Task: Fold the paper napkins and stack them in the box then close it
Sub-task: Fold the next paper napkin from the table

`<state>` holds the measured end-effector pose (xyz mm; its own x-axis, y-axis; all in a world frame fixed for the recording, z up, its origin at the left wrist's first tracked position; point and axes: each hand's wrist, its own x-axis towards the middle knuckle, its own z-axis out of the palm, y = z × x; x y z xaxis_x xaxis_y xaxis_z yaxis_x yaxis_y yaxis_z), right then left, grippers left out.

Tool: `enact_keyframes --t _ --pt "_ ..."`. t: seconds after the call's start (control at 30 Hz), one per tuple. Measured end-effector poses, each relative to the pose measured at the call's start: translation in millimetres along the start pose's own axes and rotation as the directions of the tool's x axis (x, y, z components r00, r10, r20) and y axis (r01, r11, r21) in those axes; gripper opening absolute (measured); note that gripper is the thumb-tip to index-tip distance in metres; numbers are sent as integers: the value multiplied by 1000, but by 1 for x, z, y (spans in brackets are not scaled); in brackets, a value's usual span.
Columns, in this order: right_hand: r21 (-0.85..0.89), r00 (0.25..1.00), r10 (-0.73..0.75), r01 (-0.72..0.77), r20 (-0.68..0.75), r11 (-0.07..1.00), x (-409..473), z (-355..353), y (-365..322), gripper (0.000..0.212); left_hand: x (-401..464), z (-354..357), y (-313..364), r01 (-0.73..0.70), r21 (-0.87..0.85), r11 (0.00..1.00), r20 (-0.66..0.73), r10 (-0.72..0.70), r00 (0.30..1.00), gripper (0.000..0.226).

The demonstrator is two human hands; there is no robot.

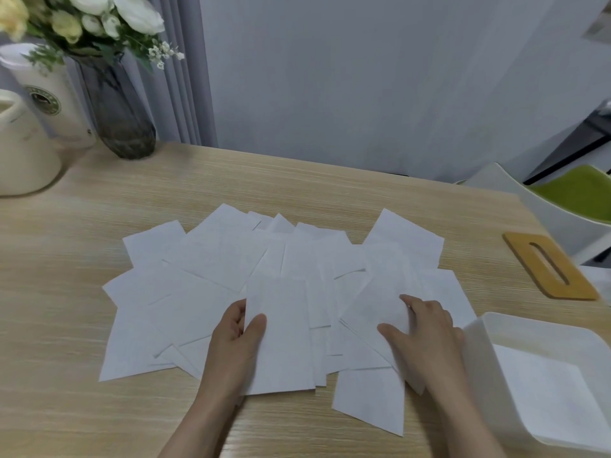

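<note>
picking up a napkin to fold
your left hand (238, 338) pinches the front napkin (281, 335), long axis running away from you; right hand (426, 328) rests flat, nearer the box (476, 328).

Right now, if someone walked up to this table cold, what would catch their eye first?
First, the fan of white paper napkins spread across the middle of the wooden table, with the left hand pinching one and the right hand resting on another. Next, the open white box at the near right, already holding a napkin, and its wooden slotted lid lying just beyond. A vase of pale flowers stands far left.
</note>
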<state>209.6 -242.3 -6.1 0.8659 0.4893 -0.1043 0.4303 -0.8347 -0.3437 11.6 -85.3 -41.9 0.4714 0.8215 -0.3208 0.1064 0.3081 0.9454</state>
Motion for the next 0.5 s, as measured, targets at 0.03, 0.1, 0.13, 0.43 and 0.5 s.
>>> enact_keyframes --t 0.03,0.1,0.13,0.43,0.5 --pt "-20 1000 -3 3 -6 1000 -1 -1 -1 62 0 0 0 0 0 1000 0 0 1000 21" --pt "-44 1000 -7 6 -22 999 -2 -2 -2 60 1 0 -1 0 -1 1000 -3 0 1000 21" --pt "-46 999 -11 9 -36 999 -3 -3 -2 56 1 0 -1 0 -2 1000 -4 0 1000 21" --pt "330 995 38 -5 -95 944 -6 -15 -6 16 3 0 -4 -6 -7 1000 4 6 1000 22" --pt "512 996 59 -18 -63 859 -6 -18 -8 16 4 0 -4 -6 -10 1000 2 6 1000 21"
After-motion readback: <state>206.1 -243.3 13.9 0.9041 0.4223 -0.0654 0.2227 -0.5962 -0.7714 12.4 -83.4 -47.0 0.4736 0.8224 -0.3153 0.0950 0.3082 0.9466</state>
